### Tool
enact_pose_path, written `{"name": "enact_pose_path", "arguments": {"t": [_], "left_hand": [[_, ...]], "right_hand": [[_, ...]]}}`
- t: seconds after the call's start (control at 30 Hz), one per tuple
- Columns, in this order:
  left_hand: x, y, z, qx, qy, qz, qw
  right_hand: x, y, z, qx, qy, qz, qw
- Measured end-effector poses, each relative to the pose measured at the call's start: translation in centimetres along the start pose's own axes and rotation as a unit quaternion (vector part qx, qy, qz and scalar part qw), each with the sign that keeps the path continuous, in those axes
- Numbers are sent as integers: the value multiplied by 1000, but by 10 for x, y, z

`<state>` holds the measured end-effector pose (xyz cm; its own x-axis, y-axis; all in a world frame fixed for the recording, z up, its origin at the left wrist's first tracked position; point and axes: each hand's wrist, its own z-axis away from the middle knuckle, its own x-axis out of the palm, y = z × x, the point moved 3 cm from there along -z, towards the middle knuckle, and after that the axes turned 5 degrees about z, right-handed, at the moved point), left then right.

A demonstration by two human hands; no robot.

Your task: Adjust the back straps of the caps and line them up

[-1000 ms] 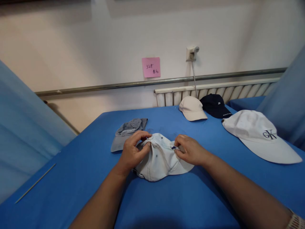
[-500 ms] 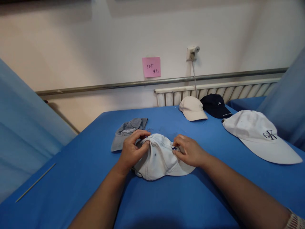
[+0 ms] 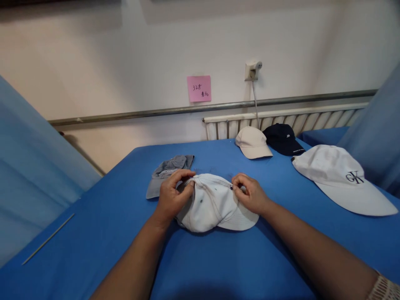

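A pale, nearly white baseball cap rests on the blue-covered table, its brim pointing right. My left hand pinches the cloth at the crown's left side between thumb and fingers. With closed fingertips, my right hand grips the front of the crown just above the brim, mostly covering a small dark emblem there. Just behind my left hand lies a grey cap, partly hidden by that hand.
Toward the back right sit a cream cap, a navy cap and a white cap with black letters. A thin stick lies at the left. Behind the table are a radiator and a metal rail.
My right hand has shifted slightly right and its fingertips have closed into a tighter pinch over the emblem. The crown's front looks stretched smoother. My left hand stays nearly in place.
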<state>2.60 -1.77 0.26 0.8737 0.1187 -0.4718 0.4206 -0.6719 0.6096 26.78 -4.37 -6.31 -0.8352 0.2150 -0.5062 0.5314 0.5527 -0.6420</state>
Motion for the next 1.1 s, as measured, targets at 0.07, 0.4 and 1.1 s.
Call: {"name": "enact_pose_path", "arguments": {"t": [0.07, 0.4, 1.1], "left_hand": [[1, -1, 0, -4, 4, -1, 1000], [-11, 1, -2, -14, 75, -116, 990], [35, -22, 11, -174, -140, -71, 972]], "right_hand": [[0, 4, 0, 9, 22, -1, 1000], [1, 22, -1, 101, 63, 28, 993], [-6, 40, -2, 172, 141, 116, 968]]}}
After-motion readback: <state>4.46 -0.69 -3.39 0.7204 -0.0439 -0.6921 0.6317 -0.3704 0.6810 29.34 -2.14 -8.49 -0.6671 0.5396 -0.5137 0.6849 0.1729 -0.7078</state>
